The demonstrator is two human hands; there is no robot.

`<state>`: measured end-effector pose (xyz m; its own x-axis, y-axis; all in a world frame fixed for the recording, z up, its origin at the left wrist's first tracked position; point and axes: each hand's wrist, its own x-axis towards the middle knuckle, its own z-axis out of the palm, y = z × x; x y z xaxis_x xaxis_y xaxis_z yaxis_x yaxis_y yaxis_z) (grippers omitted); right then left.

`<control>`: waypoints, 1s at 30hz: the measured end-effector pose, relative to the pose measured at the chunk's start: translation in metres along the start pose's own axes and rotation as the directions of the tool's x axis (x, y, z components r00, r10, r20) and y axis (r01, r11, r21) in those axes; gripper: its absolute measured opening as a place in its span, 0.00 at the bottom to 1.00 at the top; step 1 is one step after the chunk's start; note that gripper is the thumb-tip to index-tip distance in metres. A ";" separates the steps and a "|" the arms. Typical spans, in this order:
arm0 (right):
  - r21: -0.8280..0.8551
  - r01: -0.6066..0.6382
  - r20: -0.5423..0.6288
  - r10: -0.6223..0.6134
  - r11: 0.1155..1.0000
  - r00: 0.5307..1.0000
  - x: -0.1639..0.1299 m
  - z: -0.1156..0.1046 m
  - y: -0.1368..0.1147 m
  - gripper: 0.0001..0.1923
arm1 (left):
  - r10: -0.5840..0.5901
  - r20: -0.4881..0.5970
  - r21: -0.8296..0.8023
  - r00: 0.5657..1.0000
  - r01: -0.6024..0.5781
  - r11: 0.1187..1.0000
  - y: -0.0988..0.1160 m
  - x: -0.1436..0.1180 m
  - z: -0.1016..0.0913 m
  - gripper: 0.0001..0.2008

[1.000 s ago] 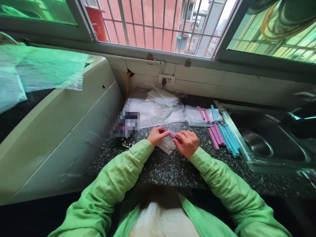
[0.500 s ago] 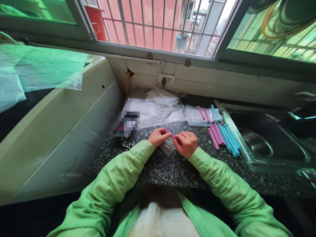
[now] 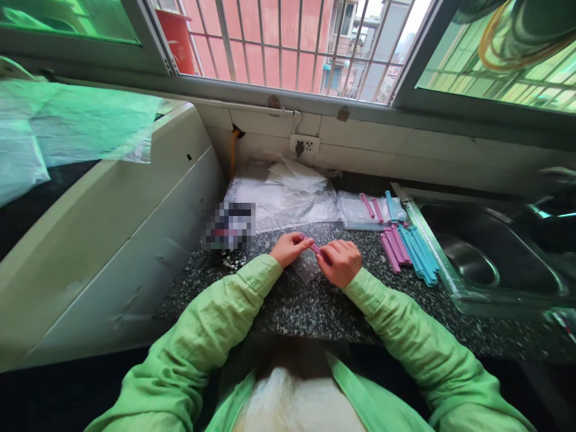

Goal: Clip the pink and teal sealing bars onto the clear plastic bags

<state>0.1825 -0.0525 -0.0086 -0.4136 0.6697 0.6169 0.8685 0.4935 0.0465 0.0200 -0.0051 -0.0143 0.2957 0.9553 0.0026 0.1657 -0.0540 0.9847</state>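
Observation:
Between my hands, over the counter, is a slim pink bag clip (image 3: 315,248). My left hand (image 3: 287,249) pinches its upper left end with thumb and fingers. Curled around the lower right end are the fingers of my right hand (image 3: 341,263), which hide part of it. A small clear plastic bag (image 3: 307,267) lies on the counter just below the clip. To the right are several loose pink clips (image 3: 390,251) and several blue clips (image 3: 418,253), lying side by side.
Clear plastic bags (image 3: 288,201) are spread at the back, with more packets (image 3: 353,211) beside them. A metal sink (image 3: 454,288) is set into the speckled counter (image 3: 310,315) at right. A white appliance (image 3: 135,240) stands left. A wall socket (image 3: 305,144) sits behind.
Almost nothing differs. Both hands keep their hold on the pink clip, and the view has shifted very slightly.

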 end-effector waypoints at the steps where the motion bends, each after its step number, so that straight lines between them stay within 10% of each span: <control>1: 0.000 0.001 -0.002 -0.001 1.000 1.000 0.000 0.000 0.000 0.10 | 0.006 -0.013 0.003 1.000 -0.006 1.000 0.000 0.000 -0.001 0.21; 30: 0.069 0.024 -0.066 -0.020 0.997 0.998 -0.003 0.000 -0.001 0.11 | -0.083 0.061 -0.206 0.995 0.094 0.974 -0.005 0.002 0.001 0.27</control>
<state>0.1832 -0.0554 -0.0106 -0.4117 0.6214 0.6666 0.8372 0.5469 0.0073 0.0209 -0.0031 -0.0193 0.3373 0.9371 -0.0901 -0.0047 0.0973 0.9952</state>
